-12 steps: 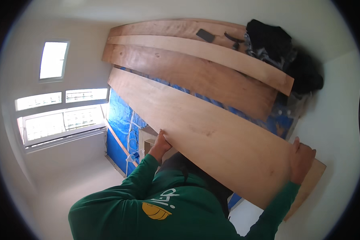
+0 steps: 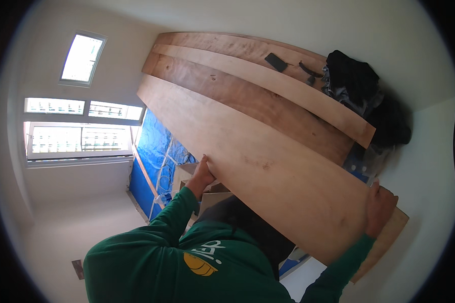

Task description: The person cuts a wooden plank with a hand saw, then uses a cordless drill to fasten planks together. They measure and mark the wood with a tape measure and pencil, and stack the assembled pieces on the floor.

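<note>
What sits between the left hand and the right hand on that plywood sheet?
Head view: only bare plywood. The left hand grips the plywood sheet at its lower edge, the right hand at its far end; the face between them carries nothing.

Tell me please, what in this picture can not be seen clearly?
- Head view: the left hand fingers go under the plywood sheet, which hides them.
- Head view: what supports the sheets is hidden by the boards and the blue tarp.
- Head view: small dark objects on the far board are too small to identify.
</note>
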The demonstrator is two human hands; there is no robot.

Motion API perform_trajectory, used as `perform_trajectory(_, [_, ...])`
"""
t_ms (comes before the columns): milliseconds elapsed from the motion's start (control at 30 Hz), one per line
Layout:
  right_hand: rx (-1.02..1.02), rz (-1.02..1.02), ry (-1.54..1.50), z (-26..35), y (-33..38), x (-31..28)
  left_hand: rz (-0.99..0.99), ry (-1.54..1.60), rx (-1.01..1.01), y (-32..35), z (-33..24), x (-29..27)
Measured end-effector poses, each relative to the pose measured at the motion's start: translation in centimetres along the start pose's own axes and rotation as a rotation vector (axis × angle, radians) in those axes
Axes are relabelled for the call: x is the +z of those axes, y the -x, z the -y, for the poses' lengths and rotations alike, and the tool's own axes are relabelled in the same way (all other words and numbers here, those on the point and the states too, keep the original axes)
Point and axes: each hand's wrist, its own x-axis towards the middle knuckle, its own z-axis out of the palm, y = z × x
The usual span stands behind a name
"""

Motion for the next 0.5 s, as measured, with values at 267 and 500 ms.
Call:
perform_trajectory(267, [0.061,0.012,-0.016,4.0,-1.6,1.9,0.075,0.032,0.038,-6.1,-5.1,1.1])
perform_trajectory(500, [0.108,0.193,0.009,4.7,-5.1,11.2,0.051,0.182,-0.065,-16.6,-2.6,0.8])
